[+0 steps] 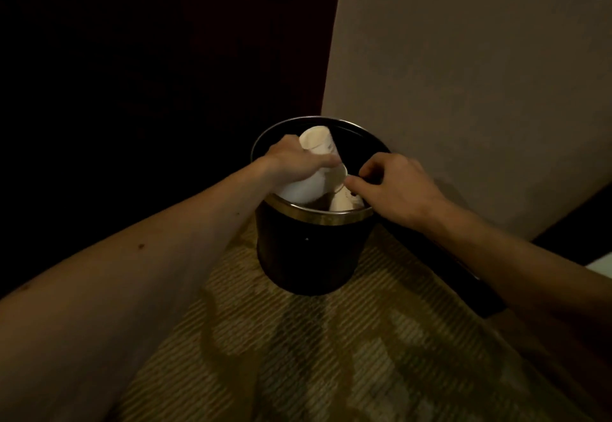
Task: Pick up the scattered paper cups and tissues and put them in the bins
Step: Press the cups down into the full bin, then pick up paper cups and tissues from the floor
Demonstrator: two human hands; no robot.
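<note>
Your paper cups (306,186) hang over the mouth of the dark bin (308,256), your left hand (291,163) clamped round them and hiding their middles, while your right hand (394,183) curls its fingers by a cup rim, whether pinching it you cannot tell in the gloom.

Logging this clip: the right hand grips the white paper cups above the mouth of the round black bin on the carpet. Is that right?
Wrong hand. In the head view the left hand grips the white paper cups above the mouth of the round black bin on the carpet; the right hand is curled beside their rim.
</note>
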